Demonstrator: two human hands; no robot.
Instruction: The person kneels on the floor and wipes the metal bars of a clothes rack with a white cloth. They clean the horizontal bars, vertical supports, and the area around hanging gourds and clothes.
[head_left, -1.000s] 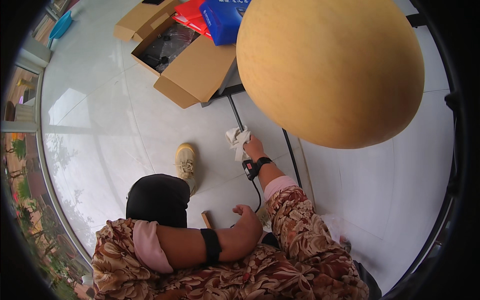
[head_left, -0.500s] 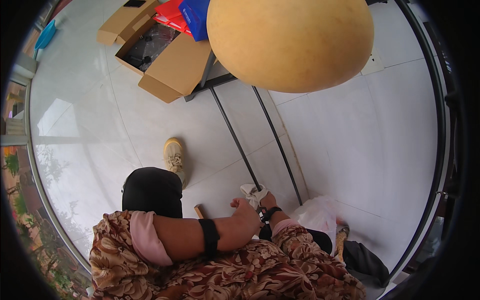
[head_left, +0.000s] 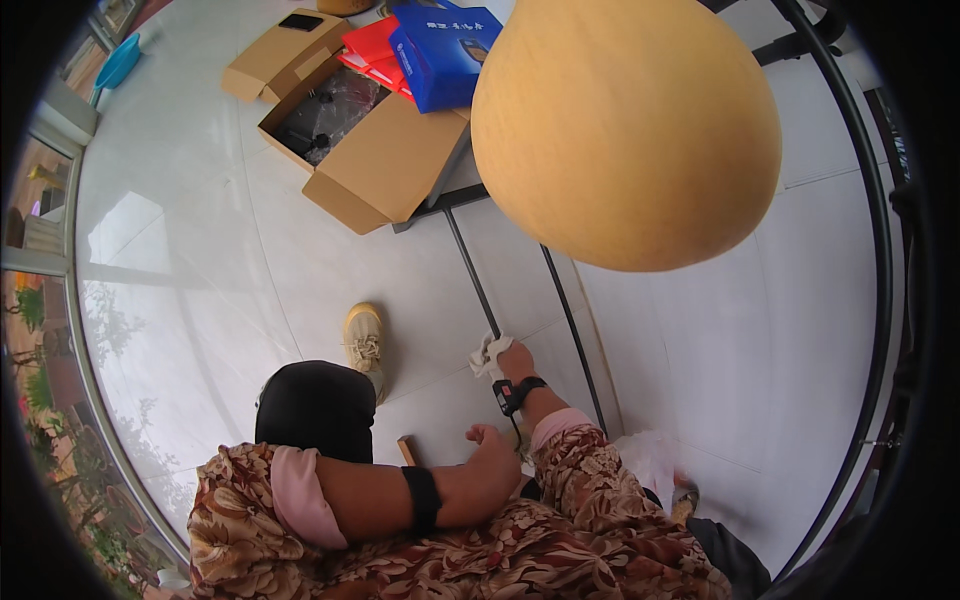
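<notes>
Over pale floor tiles (head_left: 230, 250), gripping a white cloth (head_left: 484, 360) on a dark rail (head_left: 472, 270).
Holds it bunched in the closed right hand (head_left: 516, 362); curls the left hand (head_left: 490, 474) partway nearby, cannot tell if holding anything. Outward, past a second rail (head_left: 575, 333), to an open cardboard box (head_left: 390, 165) and large tan gourd-shaped object (head_left: 630, 140).

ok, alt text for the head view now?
A person's right hand holds a white cloth at a thin black bar over a pale tiled floor; the left hand, bent inward, is lower in frame. A large tan rounded object looms upper right, an open cardboard box and blue bag to its left.
</notes>
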